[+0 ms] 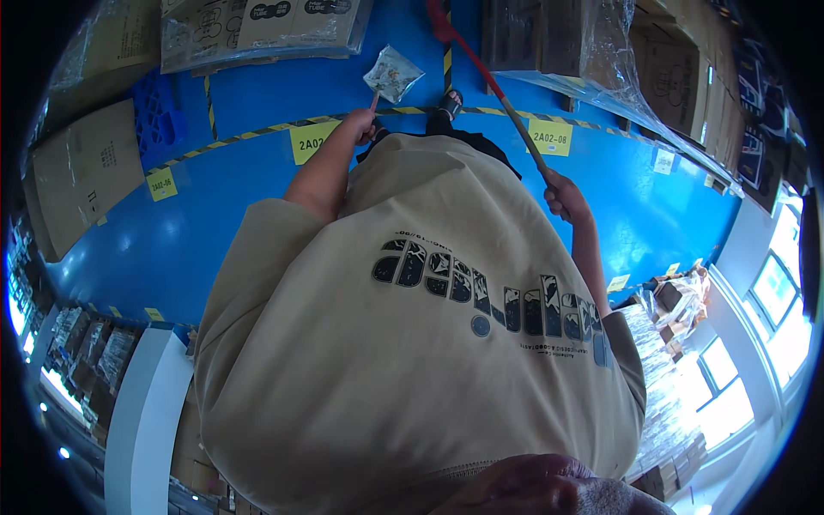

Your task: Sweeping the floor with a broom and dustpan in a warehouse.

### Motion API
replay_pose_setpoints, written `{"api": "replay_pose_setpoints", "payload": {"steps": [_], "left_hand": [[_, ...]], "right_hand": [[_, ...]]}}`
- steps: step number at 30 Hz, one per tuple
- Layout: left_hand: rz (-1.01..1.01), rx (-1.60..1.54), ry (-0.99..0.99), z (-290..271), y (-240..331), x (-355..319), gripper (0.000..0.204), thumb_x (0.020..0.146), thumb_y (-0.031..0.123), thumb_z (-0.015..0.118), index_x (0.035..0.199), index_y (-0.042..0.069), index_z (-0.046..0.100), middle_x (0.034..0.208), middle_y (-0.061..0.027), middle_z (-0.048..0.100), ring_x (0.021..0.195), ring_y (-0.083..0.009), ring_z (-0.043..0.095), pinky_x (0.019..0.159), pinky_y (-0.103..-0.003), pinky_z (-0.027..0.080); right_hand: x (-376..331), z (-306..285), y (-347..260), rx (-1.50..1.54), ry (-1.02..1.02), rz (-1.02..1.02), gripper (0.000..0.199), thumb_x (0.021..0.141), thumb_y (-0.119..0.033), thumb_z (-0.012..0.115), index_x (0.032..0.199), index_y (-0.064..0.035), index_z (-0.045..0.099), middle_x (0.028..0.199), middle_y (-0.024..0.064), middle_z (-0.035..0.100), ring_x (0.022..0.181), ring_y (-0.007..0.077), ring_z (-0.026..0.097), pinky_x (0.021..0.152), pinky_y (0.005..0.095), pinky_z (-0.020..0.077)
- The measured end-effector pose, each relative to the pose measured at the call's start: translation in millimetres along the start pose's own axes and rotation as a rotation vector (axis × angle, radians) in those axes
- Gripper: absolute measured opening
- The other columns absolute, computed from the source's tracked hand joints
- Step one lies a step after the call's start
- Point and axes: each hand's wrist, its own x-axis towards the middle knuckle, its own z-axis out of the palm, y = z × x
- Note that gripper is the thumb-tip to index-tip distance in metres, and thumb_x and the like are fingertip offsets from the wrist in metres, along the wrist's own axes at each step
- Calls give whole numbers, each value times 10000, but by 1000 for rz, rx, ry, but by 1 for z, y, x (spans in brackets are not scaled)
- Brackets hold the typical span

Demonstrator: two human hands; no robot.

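My left hand (364, 125) is closed around the thin pinkish handle of a dustpan (415, 72). The pan is pale, roughly square, and held low over the blue floor, with some light bits of debris in it. On the other side, my right hand (566, 197) grips the near end of a long broom (491, 82), its stick red at the far part and brownish near my hand. The stick slants away to the upper middle, where the red broom head is partly cut off by the picture's edge.
Blue floor (249, 215) carries yellow-black striped tape and yellow label sheets (549, 137). Wrapped carton stacks stand far left (257, 34) and far right (558, 43). A brown carton (86, 176) and blue plastic pallet (159, 120) are at left. My sandalled foot (451, 103) is near the tape.
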Motion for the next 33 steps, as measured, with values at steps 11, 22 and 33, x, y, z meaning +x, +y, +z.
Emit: {"api": "replay_pose_setpoints", "payload": {"steps": [11, 22, 33], "left_hand": [[5, -98, 25, -2, -16, 13, 229, 853, 154, 428, 858, 245, 638, 550, 76, 435, 407, -44, 412, 382, -212, 283], [-11, -37, 17, 1, -7, 3, 155, 820, 149, 484, 814, 231, 615, 531, 62, 419, 386, -68, 401, 359, -218, 263], [-4, -9, 24, 0, -9, 6, 195, 846, 179, 457, 758, 262, 610, 521, 92, 421, 369, -40, 383, 370, -216, 242]], "right_hand": [[38, 34, -14, -161, -31, -47, 365, 915, -392, 464, 1178, -143, 507, 575, -9, 437, 396, 76, 358, 351, 247, 310], [-32, -6, -3, -186, -85, 141, 346, 912, -417, 467, 1095, -132, 541, 554, -26, 412, 386, 62, 328, 326, 227, 278], [-42, -6, 21, 225, -177, -22, 369, 920, -294, 502, 1221, -80, 483, 581, -42, 419, 389, 27, 332, 330, 176, 277]]}}
